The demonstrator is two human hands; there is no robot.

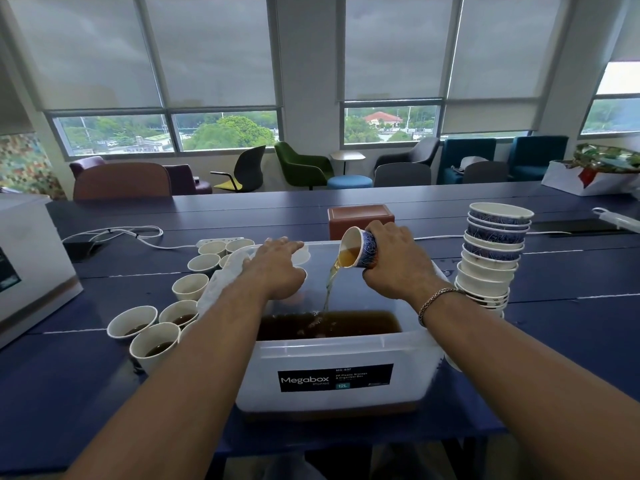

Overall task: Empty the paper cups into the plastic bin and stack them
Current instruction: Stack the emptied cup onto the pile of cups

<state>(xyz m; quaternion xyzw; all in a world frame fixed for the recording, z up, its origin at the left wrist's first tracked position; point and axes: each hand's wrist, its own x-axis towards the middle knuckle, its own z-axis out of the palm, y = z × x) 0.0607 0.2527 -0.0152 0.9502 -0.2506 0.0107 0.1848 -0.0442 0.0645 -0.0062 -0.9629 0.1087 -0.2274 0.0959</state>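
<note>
Plastic bin (332, 355) centre on table (554, 327), filled cups (152, 327) to its left, stacked cups (491, 254) right.

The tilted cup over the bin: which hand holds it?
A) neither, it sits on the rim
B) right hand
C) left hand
B: the right hand grips the tilted cup, pouring brown liquid into the bin; the left hand has straight fingers.

Bare forearms (194, 344), silver chain bracelet (437, 297) behind right hand (394, 261).
</note>
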